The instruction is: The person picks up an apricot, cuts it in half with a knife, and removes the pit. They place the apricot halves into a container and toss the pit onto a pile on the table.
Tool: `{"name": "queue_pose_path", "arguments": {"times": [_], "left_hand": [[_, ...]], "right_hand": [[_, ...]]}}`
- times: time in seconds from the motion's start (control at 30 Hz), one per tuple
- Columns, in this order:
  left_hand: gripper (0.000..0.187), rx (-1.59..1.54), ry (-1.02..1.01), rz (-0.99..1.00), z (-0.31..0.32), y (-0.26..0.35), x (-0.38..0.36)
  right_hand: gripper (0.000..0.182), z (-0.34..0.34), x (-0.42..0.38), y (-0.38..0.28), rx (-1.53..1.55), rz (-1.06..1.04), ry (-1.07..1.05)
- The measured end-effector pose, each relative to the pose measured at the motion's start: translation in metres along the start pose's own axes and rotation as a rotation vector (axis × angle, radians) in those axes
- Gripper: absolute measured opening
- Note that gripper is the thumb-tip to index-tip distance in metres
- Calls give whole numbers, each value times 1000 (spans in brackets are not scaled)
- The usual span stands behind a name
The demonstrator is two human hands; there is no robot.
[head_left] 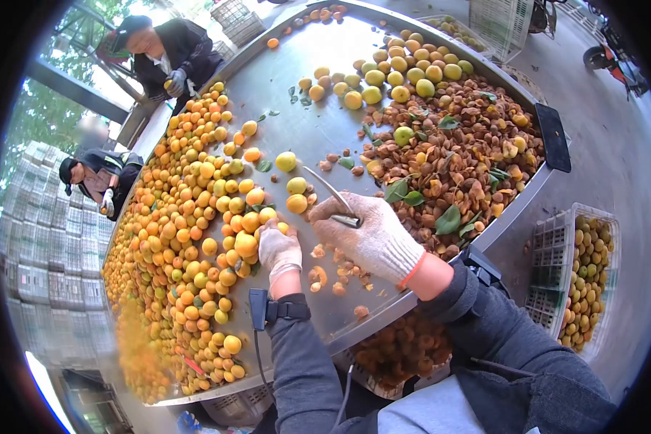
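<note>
My left hand, in a whitish work glove, is at the right edge of a large heap of apricots on a metal table. Its fingers curl around an apricot, mostly covered by the glove. In my gloved right hand is a small knife, its thin curved blade pointing up and left, the metal handle end showing by the thumb. Two greenish-yellow apricots and a yellow one lie just beyond the hands. Torn apricot pieces are scattered on the metal below my right hand.
Brown pits and scraps with leaves pile up at the right, beside larger yellow-green fruit. A black phone rests on the table rim. Fruit-filled crates stand at the right. Two people work along the far left side.
</note>
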State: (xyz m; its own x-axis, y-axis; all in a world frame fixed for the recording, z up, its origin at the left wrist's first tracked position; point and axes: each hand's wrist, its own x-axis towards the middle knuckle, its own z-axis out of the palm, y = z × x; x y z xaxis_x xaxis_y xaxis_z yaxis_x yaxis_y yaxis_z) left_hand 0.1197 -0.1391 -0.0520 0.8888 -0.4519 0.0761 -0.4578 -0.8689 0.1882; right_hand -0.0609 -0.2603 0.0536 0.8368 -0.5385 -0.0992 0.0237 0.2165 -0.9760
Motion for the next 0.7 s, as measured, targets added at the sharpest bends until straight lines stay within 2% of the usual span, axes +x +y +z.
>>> {"name": "queue_pose_path", "arguments": {"times": [0.1,0.17,0.2,0.27,0.3,0.37,0.43,0.5,0.57,0.63,0.67,0.7], "left_hand": [[54,-47,-120,-9,-2,-1,-5],[50,-1123,-330,-191,-9,-6,-23],[50,-1118,-317,-200,-19,-7,-37],[49,-1950,-406,-136,-43,-6,-68],[49,-1951,-389,-144,-51,-9,-80],[52,-2139,-370,-117,-64,-18,-102],[52,-2248,-357,-170,-66,-29,-115],[51,-2475,-562,-137,-63,-42,-123],[53,-2412,-483,-120,-61,-42,-131],[52,-2040,-122,-14,-61,-35,-136],[52,-2054,-115,-13,-64,-31,-138],[50,-1755,-28,-31,-68,-26,-141]], "right_hand": [[15,-3,0,-2,8,20,-27],[15,1,3,7,-24,6,-47],[15,4,5,13,-18,6,-62],[15,9,6,25,-188,-127,-73],[15,11,2,24,-186,-125,-89],[15,18,-6,16,-269,3,-182],[14,26,-14,16,-343,-21,-231],[13,34,-23,21,-423,-45,-266],[13,41,-29,34,-468,-116,-333],[15,46,-32,45,-463,-92,-352],[17,49,-33,47,-396,-50,-353],[18,51,-33,49,-330,-7,-358]]}}
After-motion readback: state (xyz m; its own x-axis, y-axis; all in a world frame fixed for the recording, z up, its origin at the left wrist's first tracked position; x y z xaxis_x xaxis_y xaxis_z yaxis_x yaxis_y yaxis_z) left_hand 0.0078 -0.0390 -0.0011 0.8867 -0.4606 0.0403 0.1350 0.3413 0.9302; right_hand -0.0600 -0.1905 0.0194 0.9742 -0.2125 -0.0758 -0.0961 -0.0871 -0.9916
